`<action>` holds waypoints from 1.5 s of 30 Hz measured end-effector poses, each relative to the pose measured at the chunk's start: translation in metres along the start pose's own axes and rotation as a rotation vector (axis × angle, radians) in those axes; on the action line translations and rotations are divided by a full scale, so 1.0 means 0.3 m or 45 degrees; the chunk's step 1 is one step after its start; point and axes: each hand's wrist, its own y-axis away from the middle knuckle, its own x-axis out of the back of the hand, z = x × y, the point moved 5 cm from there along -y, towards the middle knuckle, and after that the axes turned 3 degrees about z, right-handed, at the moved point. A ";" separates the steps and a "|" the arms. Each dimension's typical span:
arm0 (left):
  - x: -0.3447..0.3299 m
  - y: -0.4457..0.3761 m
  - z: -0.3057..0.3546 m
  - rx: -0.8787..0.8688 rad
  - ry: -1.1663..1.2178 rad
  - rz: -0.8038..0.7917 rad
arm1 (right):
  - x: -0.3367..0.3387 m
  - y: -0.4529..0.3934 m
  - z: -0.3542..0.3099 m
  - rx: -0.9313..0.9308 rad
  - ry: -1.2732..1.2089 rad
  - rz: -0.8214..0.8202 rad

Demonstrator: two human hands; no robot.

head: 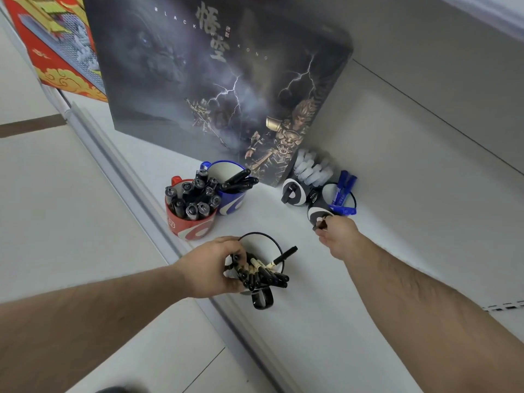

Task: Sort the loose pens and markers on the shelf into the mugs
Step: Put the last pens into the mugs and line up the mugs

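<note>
On the white shelf (326, 293) stand several mugs. The red mug (190, 225) is packed with black markers. Behind it the blue mug (232, 204) holds a few black pens. My left hand (215, 268) grips the rim of the near black mug (269, 245), fingers over a bunch of black pens (263, 275) inside it. At the back right, a black-and-white mug (317, 212) holds blue markers (344, 191). My right hand (337, 234) pinches the handle of that mug. Another black-and-white mug (293, 192) holds white pens (310, 170).
A large dark game box (215, 80) stands upright at the back of the shelf, with a red patterned box (59, 49) to its left. The shelf's front lip (136, 188) runs diagonally; pale floor tiles lie below on the left.
</note>
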 end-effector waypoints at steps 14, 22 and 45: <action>-0.015 0.076 0.013 0.363 0.026 0.136 | 0.012 0.451 0.349 0.222 0.648 -0.359; -0.061 0.067 0.071 0.438 0.270 0.193 | -0.050 0.491 0.455 0.259 0.455 -0.293; -0.042 0.100 0.151 0.297 0.141 0.272 | 0.205 -0.014 0.135 0.119 0.000 0.309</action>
